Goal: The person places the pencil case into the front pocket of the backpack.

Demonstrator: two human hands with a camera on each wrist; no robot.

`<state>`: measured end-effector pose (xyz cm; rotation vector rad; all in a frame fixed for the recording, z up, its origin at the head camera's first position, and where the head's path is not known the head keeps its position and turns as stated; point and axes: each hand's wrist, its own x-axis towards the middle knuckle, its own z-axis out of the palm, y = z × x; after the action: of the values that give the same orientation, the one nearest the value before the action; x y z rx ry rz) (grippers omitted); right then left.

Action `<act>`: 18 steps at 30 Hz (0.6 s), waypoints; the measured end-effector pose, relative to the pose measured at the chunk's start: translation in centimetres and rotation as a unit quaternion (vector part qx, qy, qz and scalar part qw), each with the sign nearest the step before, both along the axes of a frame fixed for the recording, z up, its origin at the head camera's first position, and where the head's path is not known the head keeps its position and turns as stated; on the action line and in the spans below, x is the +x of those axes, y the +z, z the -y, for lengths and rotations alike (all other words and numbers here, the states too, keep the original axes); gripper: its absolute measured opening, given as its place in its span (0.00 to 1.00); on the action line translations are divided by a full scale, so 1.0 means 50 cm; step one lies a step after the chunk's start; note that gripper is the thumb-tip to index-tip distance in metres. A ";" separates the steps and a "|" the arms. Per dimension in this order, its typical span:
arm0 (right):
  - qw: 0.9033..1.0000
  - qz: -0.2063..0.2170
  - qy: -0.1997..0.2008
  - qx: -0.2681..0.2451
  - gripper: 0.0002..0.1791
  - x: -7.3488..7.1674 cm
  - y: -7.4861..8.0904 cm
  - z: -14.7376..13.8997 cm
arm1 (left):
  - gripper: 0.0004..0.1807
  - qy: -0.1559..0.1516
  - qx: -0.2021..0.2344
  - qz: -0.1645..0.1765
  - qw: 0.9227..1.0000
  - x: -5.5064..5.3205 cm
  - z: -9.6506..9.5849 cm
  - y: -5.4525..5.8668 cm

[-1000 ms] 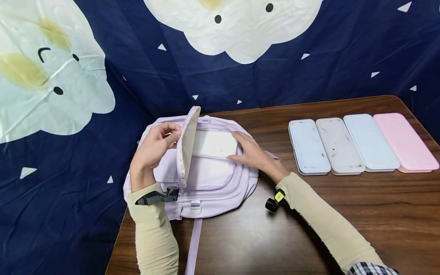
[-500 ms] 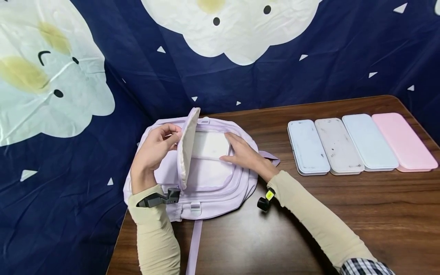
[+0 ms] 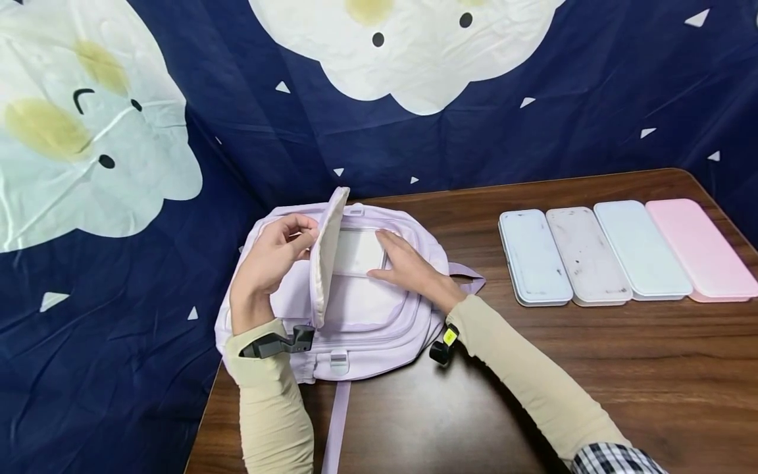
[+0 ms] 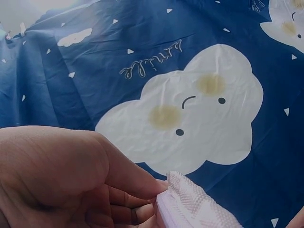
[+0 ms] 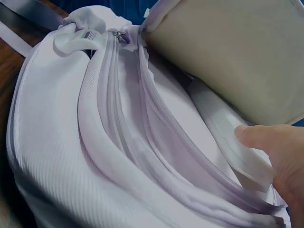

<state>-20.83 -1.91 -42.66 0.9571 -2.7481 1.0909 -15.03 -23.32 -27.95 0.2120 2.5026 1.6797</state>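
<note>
A lilac backpack [image 3: 379,361] lies on the table with its front pocket unzipped. My left hand [image 3: 266,260] pinches the edge of the pocket flap [image 3: 328,263], keeping it raised; in the left wrist view the thumb presses against the flap's edge [image 4: 192,202]. Inside the pocket lies a flat white plastic case [image 3: 357,251], its left end hidden behind the flap. My right hand [image 3: 408,264] grips the case's right end, thumb on the near long side and fingers on the far side. The right wrist view shows the thumb on the case [image 5: 221,123].
To the right, several flat cases stand side by side: a smudged pale blue one [image 3: 535,258], a smudged grey one [image 3: 589,257], a light blue one [image 3: 642,250] and a pink one [image 3: 701,250]. A strap [image 3: 336,428] trails toward the front. A blue curtain [image 3: 237,79] hangs behind.
The right hand has moved left with the white case, sliding it further behind the raised flap. The left hand still holds the flap in much the same place.
</note>
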 end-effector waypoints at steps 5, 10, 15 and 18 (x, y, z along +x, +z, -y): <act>1.000 0.001 -0.012 0.005 0.47 0.004 0.001 0.006 | 0.05 -0.002 0.005 -0.003 1.000 -0.002 0.000 -0.003; 1.000 0.012 -0.029 0.004 0.45 0.012 0.004 0.005 | 0.05 -0.003 0.016 -0.002 1.000 -0.002 0.002 -0.005; 0.997 0.055 -0.059 -0.005 0.38 0.030 0.015 -0.001 | 0.05 -0.006 0.025 -0.002 1.000 -0.002 0.004 -0.008; 0.994 0.083 -0.068 -0.030 0.33 0.043 0.023 -0.007 | 0.04 -0.004 0.027 -0.004 1.000 -0.001 0.005 -0.009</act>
<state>-18.68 -1.59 -41.49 0.6901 -2.8404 1.2758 -15.10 -23.57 -28.39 0.2343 2.4594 1.7478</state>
